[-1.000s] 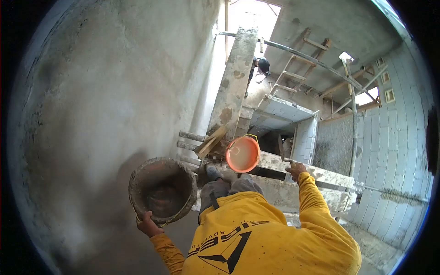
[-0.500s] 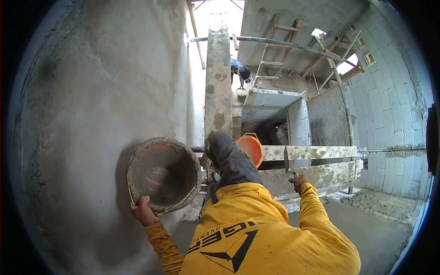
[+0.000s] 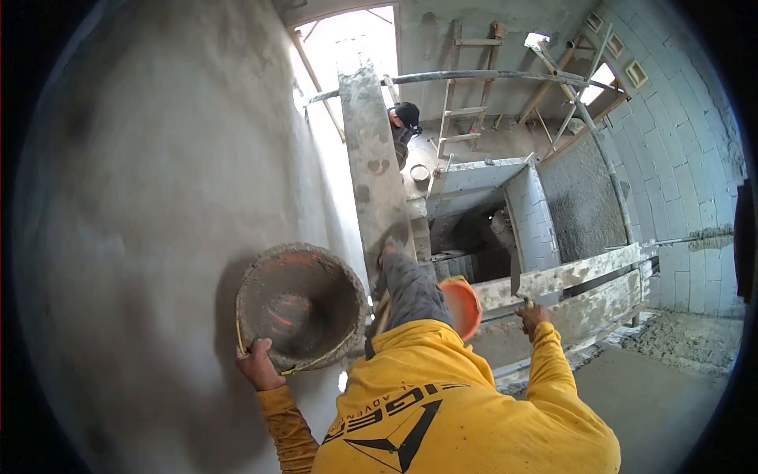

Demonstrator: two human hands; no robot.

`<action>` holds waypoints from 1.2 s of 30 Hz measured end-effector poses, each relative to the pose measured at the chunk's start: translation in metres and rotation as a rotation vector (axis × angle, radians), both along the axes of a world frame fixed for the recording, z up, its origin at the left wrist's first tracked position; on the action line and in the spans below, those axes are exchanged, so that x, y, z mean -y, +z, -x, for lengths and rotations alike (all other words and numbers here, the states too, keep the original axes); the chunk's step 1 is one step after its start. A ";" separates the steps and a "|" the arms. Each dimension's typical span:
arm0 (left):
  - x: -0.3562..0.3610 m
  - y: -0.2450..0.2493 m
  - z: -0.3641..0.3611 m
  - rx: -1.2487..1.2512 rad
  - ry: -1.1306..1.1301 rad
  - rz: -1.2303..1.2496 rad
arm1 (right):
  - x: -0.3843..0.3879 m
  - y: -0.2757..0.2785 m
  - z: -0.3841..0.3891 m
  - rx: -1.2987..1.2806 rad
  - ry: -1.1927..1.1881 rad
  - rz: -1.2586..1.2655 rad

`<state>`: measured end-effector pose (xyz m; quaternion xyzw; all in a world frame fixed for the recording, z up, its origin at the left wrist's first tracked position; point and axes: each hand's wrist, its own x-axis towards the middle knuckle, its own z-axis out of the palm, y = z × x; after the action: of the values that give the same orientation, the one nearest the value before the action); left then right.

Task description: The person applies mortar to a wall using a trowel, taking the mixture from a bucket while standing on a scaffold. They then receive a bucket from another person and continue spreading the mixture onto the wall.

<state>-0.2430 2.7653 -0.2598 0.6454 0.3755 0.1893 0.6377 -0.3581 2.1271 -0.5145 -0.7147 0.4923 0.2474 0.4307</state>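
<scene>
My left hand (image 3: 259, 365) grips the near rim of a cement-crusted bucket (image 3: 264, 296), by its yellow handle. The bucket is tilted so its mouth faces me, with grey residue and reddish patches inside. My right hand (image 3: 534, 317) is closed round the handle of a trowel (image 3: 528, 302), its blade pointing forward against the planks. Beyond my waist, an orange bucket (image 3: 464, 310) with a yellow handle stands partly hidden by my leg. One foot rests on a long mortar-stained plank (image 3: 371, 150).
A plastered wall (image 3: 158, 221) rises close at left. Horizontal boards (image 3: 580, 275) and bamboo poles (image 3: 489, 75) cross in front. Below are another person (image 3: 401, 130), a small bucket (image 3: 420, 172) and a wooden ladder (image 3: 466, 110). A block wall (image 3: 671, 174) stands at right.
The view has turned slightly. The held bucket and my left hand appear a little further right and lower, still together. The person below has bent differently, away from the small bucket.
</scene>
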 end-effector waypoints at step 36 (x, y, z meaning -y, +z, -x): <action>0.448 -0.282 -0.689 -0.884 -1.821 0.442 | -0.174 0.018 -0.685 0.171 -0.046 0.993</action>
<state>0.4464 2.3171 -0.5415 0.5653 -0.0278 -0.6914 0.4489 0.3269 2.3010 -0.4963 -0.8401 0.5291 -0.0856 0.0831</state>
